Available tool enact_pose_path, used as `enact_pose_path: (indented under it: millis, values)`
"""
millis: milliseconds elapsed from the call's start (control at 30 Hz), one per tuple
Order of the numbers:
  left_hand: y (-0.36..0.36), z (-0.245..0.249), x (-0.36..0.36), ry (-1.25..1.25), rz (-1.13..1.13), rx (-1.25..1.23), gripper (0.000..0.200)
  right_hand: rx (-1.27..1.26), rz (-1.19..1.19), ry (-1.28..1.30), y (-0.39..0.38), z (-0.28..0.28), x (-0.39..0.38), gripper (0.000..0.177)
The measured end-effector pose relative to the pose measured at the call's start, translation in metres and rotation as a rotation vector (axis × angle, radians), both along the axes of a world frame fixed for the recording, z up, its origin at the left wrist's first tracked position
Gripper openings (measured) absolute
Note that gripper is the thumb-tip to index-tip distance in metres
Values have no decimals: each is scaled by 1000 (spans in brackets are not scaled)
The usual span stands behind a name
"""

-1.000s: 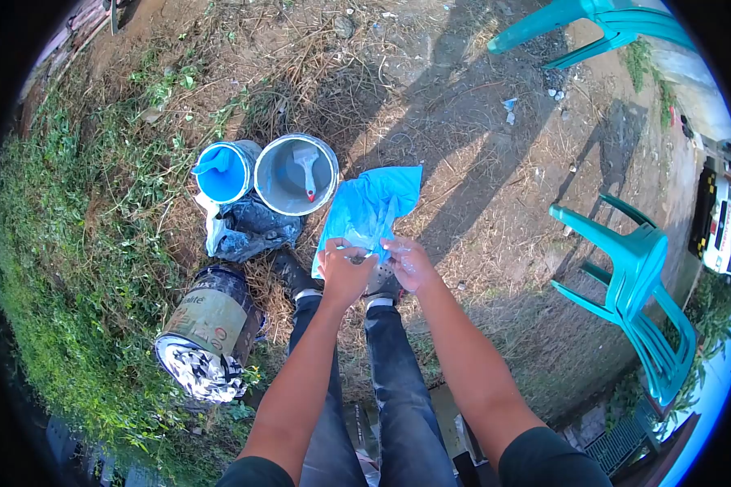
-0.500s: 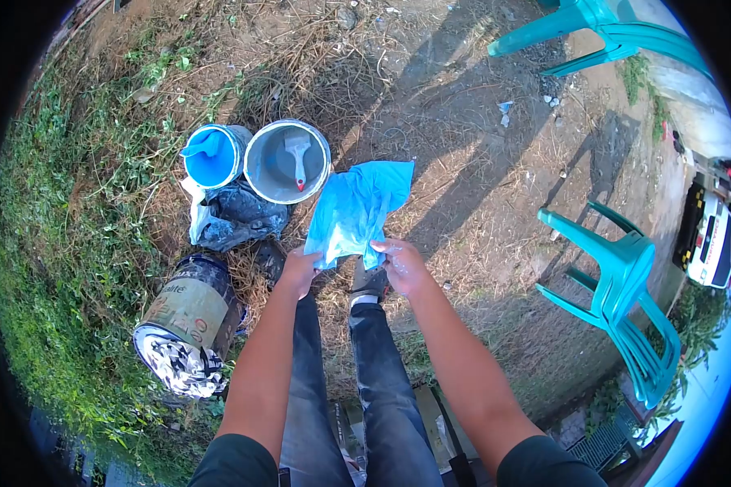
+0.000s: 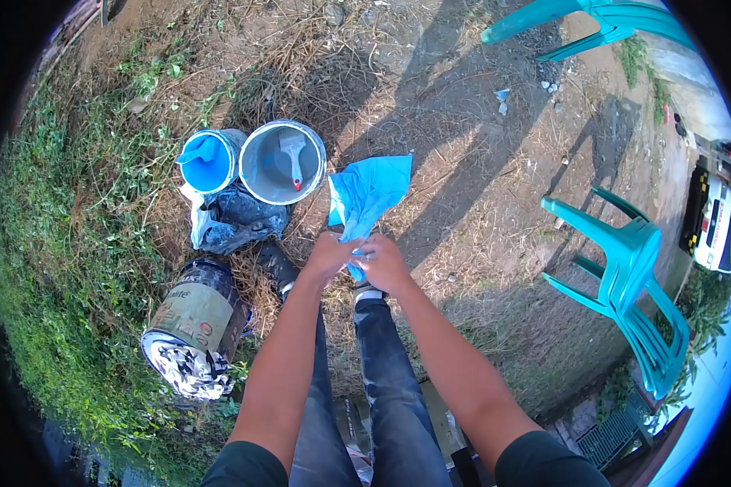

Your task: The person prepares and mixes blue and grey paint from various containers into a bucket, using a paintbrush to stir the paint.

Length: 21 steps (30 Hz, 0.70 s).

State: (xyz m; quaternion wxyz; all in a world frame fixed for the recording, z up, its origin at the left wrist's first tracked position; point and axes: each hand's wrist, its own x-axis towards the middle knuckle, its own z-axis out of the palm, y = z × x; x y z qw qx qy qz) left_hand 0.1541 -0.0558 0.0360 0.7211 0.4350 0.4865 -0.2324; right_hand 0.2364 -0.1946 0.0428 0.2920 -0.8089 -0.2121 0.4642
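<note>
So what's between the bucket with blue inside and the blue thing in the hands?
The bigger grey bucket, with a brush inside; the head view shows it.

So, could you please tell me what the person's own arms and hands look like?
Both arms have short, dark, plain-looking sleeves and are bare below them. The left hand and right hand are ungloved, and no watch or bracelet shows.

plastic (image 3: pixel 374 187): light blue | paint (image 3: pixel 207 176): bright blue | chairs (image 3: pixel 630 252): teal | cloth (image 3: pixel 188 369): black-and-white patterned | bucket (image 3: pixel 261 169): grey inside
</note>
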Motion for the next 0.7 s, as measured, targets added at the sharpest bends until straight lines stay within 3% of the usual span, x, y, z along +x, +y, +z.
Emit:
enact_pose_path:
  millis: [67,133,167,233,367,433,467,533,633,700]
  values:
    - [-12,-18,-9,-23,83,-52,24,-6,17,78,-3,10,5,23]
    - [-21,-33,-14,30,-44,198,27,-45,-71,307,-7,17,10,29]
    - [-24,-38,-17,29,-43,197,27,-45,-70,306,-10,19,16,29]
    - [-27,-33,-18,18,-123,197,27,-112,-200,586,-20,16,28,30]
    - [-32,18,-5,28,-36,84,24,-288,-415,696,-40,-4,37,37]
    - [-33,44,3,1,80,-48,20,-220,-682,1097,-45,-2,33,42]
    - [-35,53,3,-16,107,-112,23,-213,-684,1096,-46,-1,31,42]
    - [-43,52,-5,-45,193,-220,26,106,-790,1373,-46,3,23,49]
    - [-36,49,-11,-87,282,-421,32,155,-764,1306,-39,-2,11,44]
    - [-29,51,-13,-79,131,-399,29,172,-744,1287,-36,0,8,42]
